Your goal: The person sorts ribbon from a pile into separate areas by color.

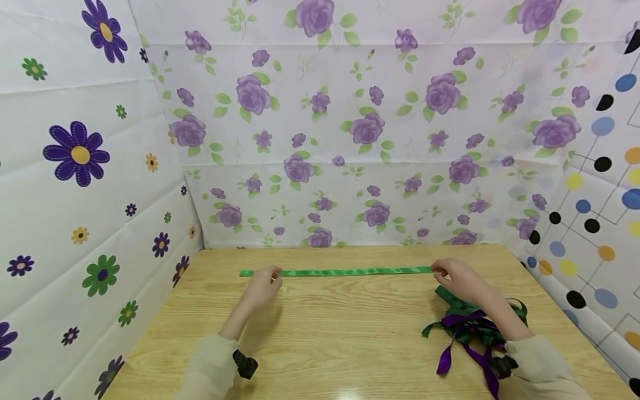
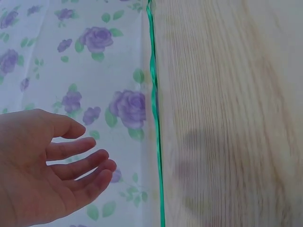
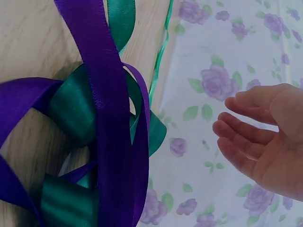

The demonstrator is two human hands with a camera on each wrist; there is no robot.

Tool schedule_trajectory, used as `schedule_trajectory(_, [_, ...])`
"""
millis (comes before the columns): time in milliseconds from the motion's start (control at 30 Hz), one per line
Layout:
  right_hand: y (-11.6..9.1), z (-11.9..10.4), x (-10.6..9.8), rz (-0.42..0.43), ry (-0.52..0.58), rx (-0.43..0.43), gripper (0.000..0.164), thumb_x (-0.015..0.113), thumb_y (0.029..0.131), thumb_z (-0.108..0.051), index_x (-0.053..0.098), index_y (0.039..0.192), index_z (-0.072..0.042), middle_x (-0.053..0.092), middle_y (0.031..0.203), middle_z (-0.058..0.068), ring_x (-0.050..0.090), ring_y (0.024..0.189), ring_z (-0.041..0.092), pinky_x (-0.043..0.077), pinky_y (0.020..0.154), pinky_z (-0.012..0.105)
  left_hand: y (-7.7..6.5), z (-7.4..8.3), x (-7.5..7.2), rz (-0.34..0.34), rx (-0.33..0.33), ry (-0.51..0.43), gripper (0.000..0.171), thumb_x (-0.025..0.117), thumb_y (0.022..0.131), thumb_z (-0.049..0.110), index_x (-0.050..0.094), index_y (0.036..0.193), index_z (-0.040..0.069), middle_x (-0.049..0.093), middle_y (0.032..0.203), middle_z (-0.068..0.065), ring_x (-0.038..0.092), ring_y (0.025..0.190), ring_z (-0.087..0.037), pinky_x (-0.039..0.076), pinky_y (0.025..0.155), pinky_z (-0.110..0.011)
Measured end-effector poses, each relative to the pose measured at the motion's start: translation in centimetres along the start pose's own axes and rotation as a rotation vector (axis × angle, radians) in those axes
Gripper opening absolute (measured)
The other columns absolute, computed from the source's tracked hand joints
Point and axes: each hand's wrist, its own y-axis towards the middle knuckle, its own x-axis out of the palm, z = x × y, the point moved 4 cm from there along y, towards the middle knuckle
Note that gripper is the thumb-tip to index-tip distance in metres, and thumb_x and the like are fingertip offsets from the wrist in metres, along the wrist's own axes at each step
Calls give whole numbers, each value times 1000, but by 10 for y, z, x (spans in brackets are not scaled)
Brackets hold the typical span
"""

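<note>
A long green ribbon (image 1: 350,272) lies stretched out from left to right near the table's back edge. Over its left part is my left hand (image 1: 262,284), a short piece of ribbon showing beyond it. In the left wrist view the fingers (image 2: 83,177) are loosely bent with nothing between them, apart from the ribbon. Near the ribbon's right end hovers my right hand (image 1: 461,279). Its fingers (image 3: 241,137) are relaxed and hold nothing in the right wrist view. Below the right forearm sits a loose heap of dark green ribbon (image 1: 462,307) and purple ribbon (image 1: 445,358).
The wooden table (image 1: 340,339) meets a flowered cloth wall (image 1: 350,205) at the back. Patterned cloth walls also stand on the left (image 1: 75,222) and right (image 1: 600,239). The ribbon heap's loops spread toward the table's front right.
</note>
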Motion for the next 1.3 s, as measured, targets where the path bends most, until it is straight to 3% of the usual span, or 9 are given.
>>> schedule_trajectory(267, [-9,-2,0,22,-43,-34,13,63,92,-7,66,104,-3,67,97,11,64,81,22,54,70,34,-8,19,20,-29,41,-24,28,53,97,10,61,120,-3,66,111,-20,63,102,-32,54,84,-44])
schedule_trajectory(500, [-12,9,4,-48,-29,43,20,64,90,-7,64,109,1,67,106,20,64,90,32,55,75,42,-14,34,38,-60,102,-46,25,53,97,10,64,117,0,67,109,-18,64,96,-28,54,80,-41])
schedule_trajectory(833, [-15,30,11,-145,-41,140,31,67,88,-9,60,114,7,64,110,28,61,100,43,54,76,47,-18,56,53,-188,184,-98,22,53,99,11,66,113,1,69,108,-14,64,92,-24,53,76,-35])
schedule_trajectory(1300, [-15,47,24,-216,-29,176,32,67,87,-8,61,113,11,65,102,27,63,91,39,54,72,44,-23,72,73,-339,245,-124,24,51,100,14,67,113,2,68,108,-12,64,94,-25,52,75,-29])
